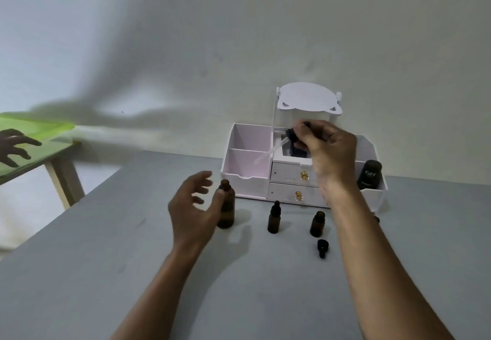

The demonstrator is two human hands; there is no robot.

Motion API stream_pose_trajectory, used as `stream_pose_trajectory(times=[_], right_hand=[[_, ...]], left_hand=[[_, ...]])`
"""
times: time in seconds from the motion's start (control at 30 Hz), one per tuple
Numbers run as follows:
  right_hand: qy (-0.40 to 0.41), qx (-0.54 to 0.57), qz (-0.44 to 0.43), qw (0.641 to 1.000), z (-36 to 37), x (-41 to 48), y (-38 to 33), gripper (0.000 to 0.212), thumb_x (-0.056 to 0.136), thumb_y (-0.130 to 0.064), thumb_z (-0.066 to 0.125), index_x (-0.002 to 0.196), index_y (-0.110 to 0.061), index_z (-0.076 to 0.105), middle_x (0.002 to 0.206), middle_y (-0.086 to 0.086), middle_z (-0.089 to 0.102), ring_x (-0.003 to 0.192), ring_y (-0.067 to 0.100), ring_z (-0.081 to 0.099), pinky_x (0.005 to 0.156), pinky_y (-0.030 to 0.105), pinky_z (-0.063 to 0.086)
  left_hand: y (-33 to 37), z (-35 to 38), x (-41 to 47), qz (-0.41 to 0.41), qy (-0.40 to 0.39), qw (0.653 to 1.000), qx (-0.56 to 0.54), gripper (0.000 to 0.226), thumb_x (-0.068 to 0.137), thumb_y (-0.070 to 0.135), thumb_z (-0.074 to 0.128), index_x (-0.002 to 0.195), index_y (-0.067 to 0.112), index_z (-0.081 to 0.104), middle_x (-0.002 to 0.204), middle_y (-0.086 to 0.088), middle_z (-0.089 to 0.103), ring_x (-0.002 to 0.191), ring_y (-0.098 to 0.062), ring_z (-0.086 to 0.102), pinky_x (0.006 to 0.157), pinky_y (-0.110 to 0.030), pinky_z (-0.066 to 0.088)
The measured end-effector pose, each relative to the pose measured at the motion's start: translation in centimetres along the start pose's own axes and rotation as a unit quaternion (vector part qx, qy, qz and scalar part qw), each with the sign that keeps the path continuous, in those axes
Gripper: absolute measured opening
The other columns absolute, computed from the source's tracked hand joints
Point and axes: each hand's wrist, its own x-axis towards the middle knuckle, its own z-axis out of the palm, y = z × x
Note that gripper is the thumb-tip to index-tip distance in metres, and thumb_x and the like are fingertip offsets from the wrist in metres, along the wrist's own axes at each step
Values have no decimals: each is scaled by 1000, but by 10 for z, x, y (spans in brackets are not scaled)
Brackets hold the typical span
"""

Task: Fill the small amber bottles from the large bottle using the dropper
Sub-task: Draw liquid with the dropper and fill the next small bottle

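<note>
A grey table (pixel 132 273) fills the foreground. Nearest on it lies a loose black cap (pixel 322 247) on its side. Just beyond stand two small amber bottles, well apart. The right small bottle (pixel 317 223) is open at the neck, and the left small bottle (pixel 273 218) wears a black dropper top.

Further left stands the large bottle (pixel 226 207), upright and uncapped. The left hand (pixel 192 207) is beside it with fingers spread and loose. Its thumb is at the bottle's shoulder, though I cannot tell if it touches.

Higher up, the right hand (pixel 322 145) pinches the dropper (pixel 279 145) by its black bulb. The glass tube slants down to the left, in front of a white organizer (pixel 239 183). A dark bottle (pixel 369 175) stands in the organizer's right compartment.

At far left, another hand (pixel 16 144) rests on a green table (pixel 39 129).
</note>
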Motion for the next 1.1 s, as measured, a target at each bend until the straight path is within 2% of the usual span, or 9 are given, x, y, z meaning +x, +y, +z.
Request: stream_pose_trajectory(times=[0.17,0.3,0.43,0.53,0.6,0.8,0.97,1.1], right_hand=[[-41,2,29,999,30,-13,20,7,85,-11,76,82,-17,77,74,1,77,80,29,75,81,41,62],[-71,-21,25,997,40,-17,31,11,86,-12,75,81,-21,77,78,5,78,80,24,76,82,39,61],[-89,-36,23,995,44,-17,38,8,85,-14,76,81,-20,78,77,4,78,79,21,76,79,36,60],[-99,-47,14,994,47,-17,39,3,86,-15,75,87,-17,78,79,2,78,78,15,75,77,30,59],[-117,-54,-3,992,51,-18,37,7,87,-16,74,93,-13,77,81,0,78,77,10,75,74,23,58],[-171,-88,-7,981,73,-29,48,25,89,-23,73,110,-11,74,92,-2,77,83,5,74,77,18,58],[-213,-152,28,965,79,-40,69,18,88,-24,73,102,-13,77,89,-3,77,80,2,72,75,10,54],[-227,-190,43,954,77,-45,78,15,89,-26,72,99,-16,78,90,-6,76,82,-1,69,79,20,58]], left_hand=[[-36,-13,11,-93,-89,992,1,59,80,22,82,133,29,56,111,7,67,103,-7,65,79,-24,54],[-47,-10,11,-114,-171,978,-28,64,74,26,82,134,30,58,119,6,69,110,-9,66,88,-29,56],[-49,-9,9,-118,-213,969,-45,63,70,28,77,131,29,62,119,9,70,108,-4,67,87,-24,55],[-50,-8,10,-115,-225,966,-48,48,79,15,79,122,33,66,116,10,72,104,0,68,83,-19,55],[-50,-8,10,-117,-227,966,-47,44,83,9,77,117,35,67,112,11,74,101,0,69,81,-16,53],[-52,-7,10,-109,-230,966,-38,45,84,10,75,126,24,68,112,9,74,99,0,69,77,-9,53],[-53,-6,10,-101,-224,969,-30,44,84,12,76,126,24,68,111,11,74,100,-1,70,76,-10,53],[-54,-5,10,-97,-227,969,-25,46,85,15,76,129,21,66,115,7,73,102,-6,70,80,-14,55]])
